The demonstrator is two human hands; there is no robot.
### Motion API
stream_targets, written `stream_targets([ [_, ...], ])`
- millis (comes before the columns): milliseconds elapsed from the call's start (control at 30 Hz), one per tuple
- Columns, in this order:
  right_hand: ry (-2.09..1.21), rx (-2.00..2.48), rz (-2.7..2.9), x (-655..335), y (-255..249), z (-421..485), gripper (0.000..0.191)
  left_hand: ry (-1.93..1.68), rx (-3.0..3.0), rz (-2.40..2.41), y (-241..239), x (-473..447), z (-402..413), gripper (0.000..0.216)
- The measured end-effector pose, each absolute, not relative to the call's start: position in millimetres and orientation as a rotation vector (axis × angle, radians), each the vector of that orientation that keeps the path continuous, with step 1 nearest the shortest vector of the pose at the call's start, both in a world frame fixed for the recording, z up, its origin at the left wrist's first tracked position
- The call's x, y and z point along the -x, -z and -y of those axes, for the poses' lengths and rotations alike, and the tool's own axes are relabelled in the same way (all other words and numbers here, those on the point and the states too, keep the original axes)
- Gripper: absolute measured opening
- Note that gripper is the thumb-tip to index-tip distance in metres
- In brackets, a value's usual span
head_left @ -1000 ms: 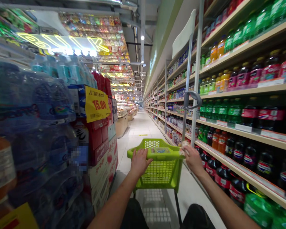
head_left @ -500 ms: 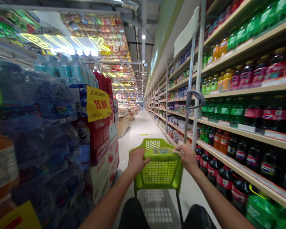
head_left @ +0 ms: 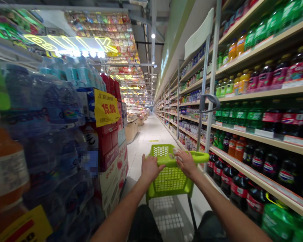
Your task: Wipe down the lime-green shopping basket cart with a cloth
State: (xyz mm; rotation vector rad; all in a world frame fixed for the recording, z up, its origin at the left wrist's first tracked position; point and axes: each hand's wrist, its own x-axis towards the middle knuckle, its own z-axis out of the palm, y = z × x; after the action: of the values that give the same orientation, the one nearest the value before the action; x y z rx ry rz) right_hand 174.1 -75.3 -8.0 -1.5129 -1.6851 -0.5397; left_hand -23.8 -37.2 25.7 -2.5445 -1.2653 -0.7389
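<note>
Clutching a crumpled pale tissue, the right grip presses on the handle of the green cart; the left grip wraps its left end. The cart stands near, between stacked packs left and shelves right. Wiping seems in hand, calling next for a steady left hold.

Your right hand has slid inward along the green cart handle from its right end to about the middle, carrying the pale crumpled wad (tissue, probably; too blurred to confirm), so it's now nearer your left hand and that right end is uncovered.
</note>
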Motion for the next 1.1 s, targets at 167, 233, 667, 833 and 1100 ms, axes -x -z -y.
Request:
stream_targets([
  [167, 0.496, 1.632, 1.453, -234, 12, 79, 0.029, 0.821, 2.814, 1.007, -20, 7, 55, 0.039],
  [233, 0.488, 1.618, 1.386, -247, 12, 84, 0.031, 0.897, 2.911, 1.022, -13, 6, 54, 0.049],
  [667, 0.427, 1.550, 1.442, -219, 4, 131, 0.027, 0.586, 3.120, 1.053, 13, -28, 55, 0.068],
  [833, 0.622, 1.572, 1.541, -204, 18, 126, 0.026, 0.472, 3.117, 1.173, 18, -48, 53, 0.078],
  [1100, 1.084, 1.640, 1.464, -209, 32, 121, 0.031, 0.317, 3.100, 1.226, 25, -43, 43, 0.077],
])
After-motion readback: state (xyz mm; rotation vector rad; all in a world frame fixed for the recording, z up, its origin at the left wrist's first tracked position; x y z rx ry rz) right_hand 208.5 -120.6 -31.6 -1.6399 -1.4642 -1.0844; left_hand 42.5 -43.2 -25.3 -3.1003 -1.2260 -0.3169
